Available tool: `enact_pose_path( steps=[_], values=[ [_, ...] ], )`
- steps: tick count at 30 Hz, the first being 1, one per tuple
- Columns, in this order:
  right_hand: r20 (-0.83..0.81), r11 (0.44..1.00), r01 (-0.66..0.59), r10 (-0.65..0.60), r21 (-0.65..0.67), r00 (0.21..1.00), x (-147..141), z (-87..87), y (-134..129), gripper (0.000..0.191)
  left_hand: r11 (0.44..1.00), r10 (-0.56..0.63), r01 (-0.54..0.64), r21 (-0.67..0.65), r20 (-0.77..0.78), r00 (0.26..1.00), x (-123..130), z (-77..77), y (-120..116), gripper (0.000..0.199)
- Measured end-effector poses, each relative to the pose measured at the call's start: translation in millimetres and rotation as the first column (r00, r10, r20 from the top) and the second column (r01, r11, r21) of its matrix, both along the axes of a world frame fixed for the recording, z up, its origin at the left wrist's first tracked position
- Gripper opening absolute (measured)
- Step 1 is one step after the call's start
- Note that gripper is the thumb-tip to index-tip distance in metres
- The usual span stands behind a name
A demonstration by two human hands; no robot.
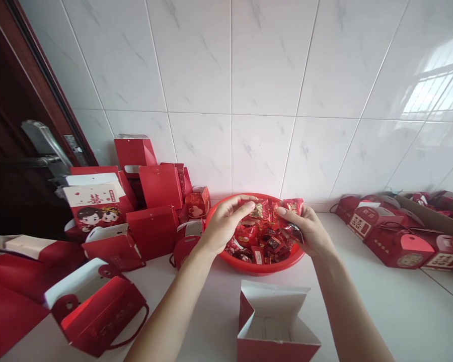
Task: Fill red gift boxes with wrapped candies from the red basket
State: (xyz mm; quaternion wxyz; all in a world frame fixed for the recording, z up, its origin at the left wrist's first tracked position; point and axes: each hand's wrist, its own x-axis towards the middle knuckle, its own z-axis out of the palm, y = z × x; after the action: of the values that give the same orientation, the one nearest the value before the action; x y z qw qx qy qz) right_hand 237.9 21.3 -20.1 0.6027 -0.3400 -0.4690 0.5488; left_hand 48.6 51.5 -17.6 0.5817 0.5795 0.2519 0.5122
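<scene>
Both hands are above a red plastic basket [262,268] filled with wrapped candies [260,246]. My left hand [228,218] pinches a red candy packet [261,210] with a clear window between thumb and fingers. In my right hand [311,231] are several candies, a red wrapper [293,205] at the top and a dark shiny one [295,233] below. The two hands' candies nearly meet in the middle. Below the basket, in front of me, stands a red paper box [277,350] with its white inside showing and its top flaps spread; no candy shows in it.
Red gift boxes [156,231] crowd the left side, one with a cord handle [132,337] near the front. Closed boxes [396,246] and a cardboard carton [419,211] stand at the right. A tiled wall [230,151] rises behind; a dark door [18,166] is at far left.
</scene>
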Motion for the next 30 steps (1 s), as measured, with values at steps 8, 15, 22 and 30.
enact_pose_path(
  steps=[8, 15, 22, 30],
  values=[
    [0.018, 0.999, -0.041, 0.041, 0.020, 0.999, 2.9, 3.9, -3.4, 0.030, 0.997, 0.047, -0.045, 0.062, -0.044, 0.998, -0.1, -4.6, 1.5, 0.029],
    [0.097, 1.000, 0.013, -0.015, 0.022, 0.995, 4.4, 1.3, -4.3, 0.043, 0.997, 0.027, -0.024, 0.070, -0.038, 0.999, 0.4, -6.6, 1.9, 0.025],
    [0.149, 0.995, -0.031, 0.018, 0.090, 0.989, 2.1, -0.6, -6.5, 0.051, 0.996, 0.054, -0.048, 0.081, -0.074, 0.996, 5.8, -1.5, -5.9, 0.031],
    [0.190, 0.991, 0.017, -0.042, 0.131, 0.981, -0.1, -0.9, -9.2, 0.029, 0.991, 0.052, -0.040, 0.129, -0.094, 0.994, 7.0, -1.3, -9.4, 0.032]
  ],
)
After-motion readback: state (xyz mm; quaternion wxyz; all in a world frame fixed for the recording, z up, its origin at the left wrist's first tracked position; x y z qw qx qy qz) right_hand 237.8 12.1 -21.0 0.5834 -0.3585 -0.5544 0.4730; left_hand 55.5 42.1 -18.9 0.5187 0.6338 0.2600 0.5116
